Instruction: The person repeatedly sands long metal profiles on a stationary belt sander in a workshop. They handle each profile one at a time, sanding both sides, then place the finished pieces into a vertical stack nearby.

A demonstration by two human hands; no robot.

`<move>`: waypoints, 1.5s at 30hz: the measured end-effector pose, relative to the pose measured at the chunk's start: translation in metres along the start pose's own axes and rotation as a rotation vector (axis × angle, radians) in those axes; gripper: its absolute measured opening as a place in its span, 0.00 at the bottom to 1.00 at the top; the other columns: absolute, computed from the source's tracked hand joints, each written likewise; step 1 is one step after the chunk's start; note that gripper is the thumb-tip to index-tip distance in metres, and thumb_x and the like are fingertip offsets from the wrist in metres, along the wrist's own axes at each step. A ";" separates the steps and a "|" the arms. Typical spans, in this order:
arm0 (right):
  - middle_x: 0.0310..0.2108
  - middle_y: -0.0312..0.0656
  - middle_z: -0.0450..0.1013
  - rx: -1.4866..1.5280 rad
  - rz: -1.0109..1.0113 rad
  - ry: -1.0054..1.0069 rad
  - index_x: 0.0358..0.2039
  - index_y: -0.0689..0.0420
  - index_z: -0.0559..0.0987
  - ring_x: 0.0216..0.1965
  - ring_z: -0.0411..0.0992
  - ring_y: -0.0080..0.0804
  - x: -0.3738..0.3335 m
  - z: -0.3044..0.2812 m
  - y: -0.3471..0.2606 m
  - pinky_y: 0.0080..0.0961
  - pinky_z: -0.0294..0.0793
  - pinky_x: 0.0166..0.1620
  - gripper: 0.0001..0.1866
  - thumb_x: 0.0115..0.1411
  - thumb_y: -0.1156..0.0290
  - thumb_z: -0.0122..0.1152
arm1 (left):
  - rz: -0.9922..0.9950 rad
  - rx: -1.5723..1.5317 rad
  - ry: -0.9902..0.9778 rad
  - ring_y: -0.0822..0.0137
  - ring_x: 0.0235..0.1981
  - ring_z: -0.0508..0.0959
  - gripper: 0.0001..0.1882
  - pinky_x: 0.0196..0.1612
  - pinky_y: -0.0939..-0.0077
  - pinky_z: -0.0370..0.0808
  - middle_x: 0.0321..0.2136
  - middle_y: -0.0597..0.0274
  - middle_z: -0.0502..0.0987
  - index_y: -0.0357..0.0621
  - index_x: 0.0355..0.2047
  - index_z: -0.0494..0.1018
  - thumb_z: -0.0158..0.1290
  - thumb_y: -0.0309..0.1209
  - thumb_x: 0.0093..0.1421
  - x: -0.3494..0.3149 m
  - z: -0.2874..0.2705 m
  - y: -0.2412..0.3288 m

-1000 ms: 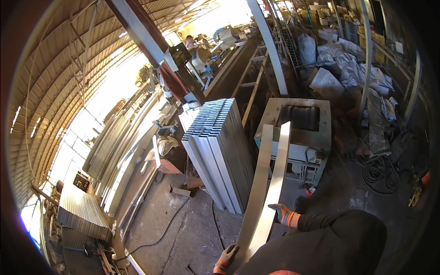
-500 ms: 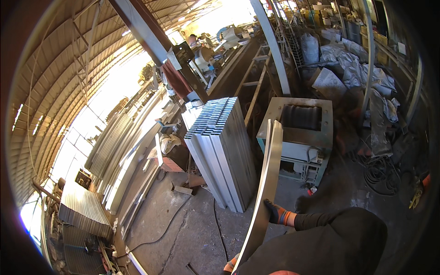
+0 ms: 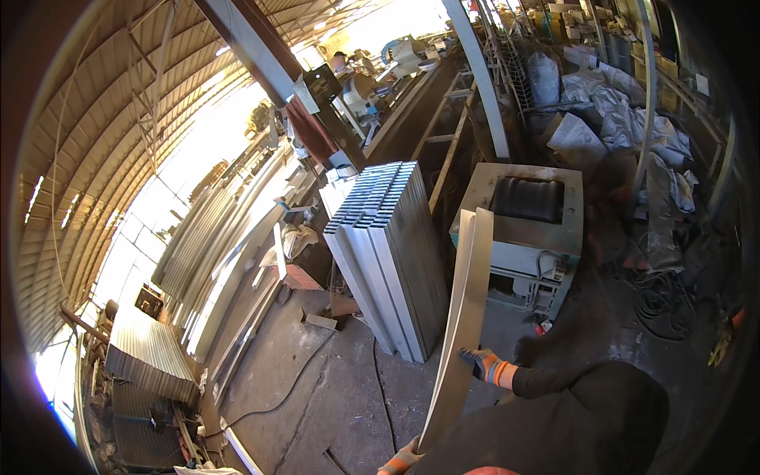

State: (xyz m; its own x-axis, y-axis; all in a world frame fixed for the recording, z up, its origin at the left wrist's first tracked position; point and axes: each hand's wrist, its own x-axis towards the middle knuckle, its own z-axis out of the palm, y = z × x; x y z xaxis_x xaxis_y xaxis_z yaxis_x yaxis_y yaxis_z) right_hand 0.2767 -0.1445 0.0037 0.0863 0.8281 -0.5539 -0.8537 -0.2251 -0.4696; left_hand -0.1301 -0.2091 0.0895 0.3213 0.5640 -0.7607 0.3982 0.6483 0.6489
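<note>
A long silvery metal channel [image 3: 470, 293] slants up from the lower edge between my two gloved hands. My right hand [image 3: 484, 366], in a dark glove with an orange and grey cuff, is closed on the channel's right side around mid-length. Down by the lower edge, my left hand [image 3: 402, 457] is wrapped around its bottom end; part of that hand is cut off by the picture. Left of the channel and apart from it, a tall bundle of similar channels [image 3: 393, 269] stands on end. The channel's upper end overlaps the front of a grey-green machine [image 3: 513, 257] in view.
Dark cables [image 3: 299, 380] cross the concrete floor. A ribbed metal stack [image 3: 150, 348] and long profiles [image 3: 207, 261] lie on the left. A steel post [image 3: 479, 75] rises behind the machine; grey sacks [image 3: 613, 103] are heaped at the right. Coiled hose [image 3: 661, 305] lies near them.
The channel has turned slightly, showing more of its inner face. My right hand has shifted a little right, and more of my left hand shows. The view has moved slightly.
</note>
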 end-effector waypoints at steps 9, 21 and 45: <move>0.61 0.55 0.82 -0.260 -0.234 0.259 0.72 0.70 0.73 0.60 0.83 0.47 0.017 0.032 -0.033 0.43 0.87 0.58 0.55 0.56 0.50 0.92 | 0.281 0.651 0.461 0.54 0.48 0.89 0.25 0.50 0.58 0.85 0.48 0.55 0.90 0.45 0.56 0.81 0.62 0.54 0.76 0.001 0.010 -0.029; 0.64 0.60 0.80 -0.201 -0.465 0.272 0.71 0.72 0.71 0.63 0.81 0.54 0.093 -0.025 0.003 0.45 0.82 0.67 0.54 0.54 0.57 0.94 | 0.442 1.090 0.658 0.46 0.49 0.90 0.27 0.51 0.51 0.86 0.47 0.50 0.91 0.45 0.53 0.81 0.64 0.57 0.73 -0.027 0.034 -0.002; 0.77 0.59 0.70 -1.982 -0.873 1.093 0.73 0.62 0.77 0.80 0.63 0.61 0.259 -0.173 -0.532 0.57 0.53 0.84 0.40 0.70 0.47 0.68 | 0.581 0.783 -0.188 0.31 0.49 0.85 0.26 0.52 0.45 0.83 0.47 0.36 0.85 0.44 0.73 0.75 0.54 0.43 0.81 0.411 0.357 0.260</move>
State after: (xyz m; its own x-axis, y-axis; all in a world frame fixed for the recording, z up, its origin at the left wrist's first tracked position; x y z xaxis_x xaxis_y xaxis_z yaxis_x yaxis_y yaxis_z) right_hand 0.8417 0.1014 -0.0092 0.6760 0.6565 0.3348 0.7261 -0.6710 -0.1503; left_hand 0.4123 0.0082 -0.0604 0.7505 0.5529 -0.3621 0.5690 -0.2619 0.7795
